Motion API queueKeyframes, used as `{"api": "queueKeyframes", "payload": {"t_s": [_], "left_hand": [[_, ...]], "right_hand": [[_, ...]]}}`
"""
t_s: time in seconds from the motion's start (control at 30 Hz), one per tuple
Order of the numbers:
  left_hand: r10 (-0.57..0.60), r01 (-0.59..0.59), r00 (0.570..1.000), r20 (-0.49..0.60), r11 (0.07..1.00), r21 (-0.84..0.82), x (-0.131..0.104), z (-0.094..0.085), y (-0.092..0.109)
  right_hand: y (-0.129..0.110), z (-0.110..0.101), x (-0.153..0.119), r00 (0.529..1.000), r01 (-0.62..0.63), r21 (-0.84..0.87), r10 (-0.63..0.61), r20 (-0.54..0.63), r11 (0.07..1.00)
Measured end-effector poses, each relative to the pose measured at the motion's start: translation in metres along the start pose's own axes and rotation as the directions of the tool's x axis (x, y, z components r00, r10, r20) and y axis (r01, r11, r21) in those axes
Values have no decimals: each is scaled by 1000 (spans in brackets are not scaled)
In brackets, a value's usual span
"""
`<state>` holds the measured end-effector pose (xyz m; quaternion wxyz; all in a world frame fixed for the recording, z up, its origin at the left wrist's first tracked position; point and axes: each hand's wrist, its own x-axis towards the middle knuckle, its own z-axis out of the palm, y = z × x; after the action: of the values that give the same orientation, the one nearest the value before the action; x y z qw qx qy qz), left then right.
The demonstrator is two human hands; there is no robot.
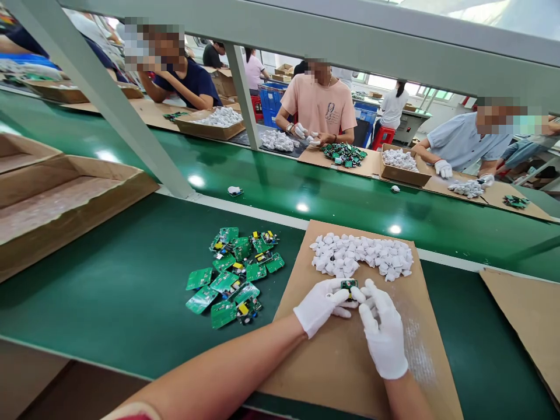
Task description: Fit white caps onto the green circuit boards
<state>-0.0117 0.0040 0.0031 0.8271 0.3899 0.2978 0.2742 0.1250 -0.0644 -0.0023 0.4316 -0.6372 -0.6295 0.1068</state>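
My left hand point(326, 303), in a white glove, is closed on a small green circuit board point(349, 286) with a yellow part on it. Close to its right side is my right hand point(382, 326), also gloved, with the fingers curved and apart; I see nothing held in it. Both hands are above a brown cardboard sheet point(324, 367). Just beyond them, a heap of small white pieces point(361, 254) lies on the sheet. To the left, a loose pile of green circuit boards point(236, 274) rests on the dark green table point(122, 291).
Cardboard trays point(79, 204) stand at the left, and another cardboard sheet point(525, 326) is at the right. A green conveyor belt point(280, 198) runs behind a grey frame post point(131, 116). Co-workers sit across it with trays of white pieces point(219, 116) and boards point(343, 154).
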Motion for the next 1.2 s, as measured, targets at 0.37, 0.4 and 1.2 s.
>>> {"api": "queueKeyframes", "payload": {"t_s": [0.37,0.4,1.2], "left_hand": [[23,-25,999,33,998,57,-3,15,3],[36,-37,999,26,998,50,-3,16,2],[34,-33,986,165,999,-9,-10,16,4]], "right_hand": [[10,10,0,990,117,-126,-125,-60,985],[10,11,-1,990,121,-151,-131,-59,981],[1,2,0,958,-248,193,210,197,950]]}}
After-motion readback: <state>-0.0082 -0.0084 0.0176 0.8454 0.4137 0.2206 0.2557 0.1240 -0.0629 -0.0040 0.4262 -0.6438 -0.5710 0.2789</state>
